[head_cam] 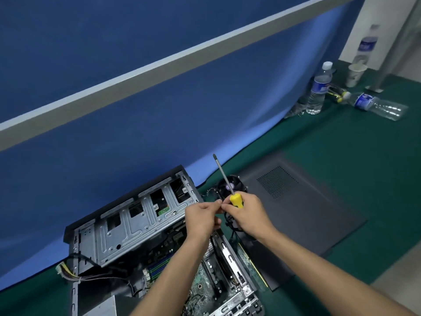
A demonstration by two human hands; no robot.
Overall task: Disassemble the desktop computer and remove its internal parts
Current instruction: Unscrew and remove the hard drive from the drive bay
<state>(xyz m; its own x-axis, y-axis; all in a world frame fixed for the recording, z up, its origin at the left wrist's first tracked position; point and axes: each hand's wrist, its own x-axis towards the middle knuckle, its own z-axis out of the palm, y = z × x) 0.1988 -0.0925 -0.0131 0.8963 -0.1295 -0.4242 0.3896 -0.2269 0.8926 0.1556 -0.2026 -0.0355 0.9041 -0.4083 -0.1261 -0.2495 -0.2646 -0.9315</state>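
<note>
Right hand (245, 213): fingers curled round the yellow-handled screwdriver (229, 190), shaft pointing up and away. Left hand (200, 216): fingertips pinched against the right's, on something too small to tell. Open desktop computer case (127, 226) lies just below both hands; CPU cooler fan (227, 182) just beyond the fingers.

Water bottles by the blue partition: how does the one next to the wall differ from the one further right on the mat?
The bottle by the partition stands upright; the bottle further right lies on its side. The upright one shows a white cap at its top; the lying one's neck points left, toward the upright one. Both are clear plastic with blue labels, on the green mat.
</note>
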